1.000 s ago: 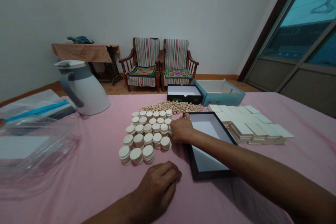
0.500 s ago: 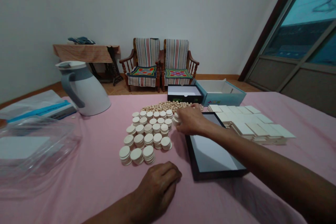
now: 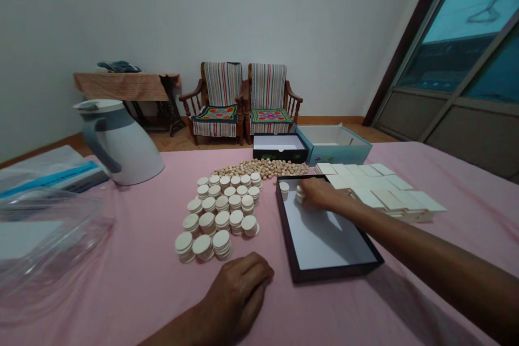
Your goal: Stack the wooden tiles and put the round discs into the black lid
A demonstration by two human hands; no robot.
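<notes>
My right hand (image 3: 318,194) grips a small stack of white discs (image 3: 300,194) inside the far part of the black tray (image 3: 292,248). Another short disc stack (image 3: 284,190) stands in the tray's far left corner. Left of the tray, several stacks of round white discs (image 3: 222,220) stand in rows on the pink cloth. My left hand (image 3: 243,292) rests on the cloth in front of these stacks, its fingers curled together; whether anything is under them is hidden.
Small wooden pieces (image 3: 263,167) lie behind the discs. White rectangular tiles (image 3: 385,189) are right of the tray. Behind stand a black box (image 3: 279,155) and a blue box (image 3: 340,154). A jug (image 3: 133,146) and clear plastic packaging (image 3: 52,232) are on the left.
My right hand has moved right from beside the disc rows into the tray, with a disc stack in its fingers. One stack now shows in the tray corner. The view has shifted slightly.
</notes>
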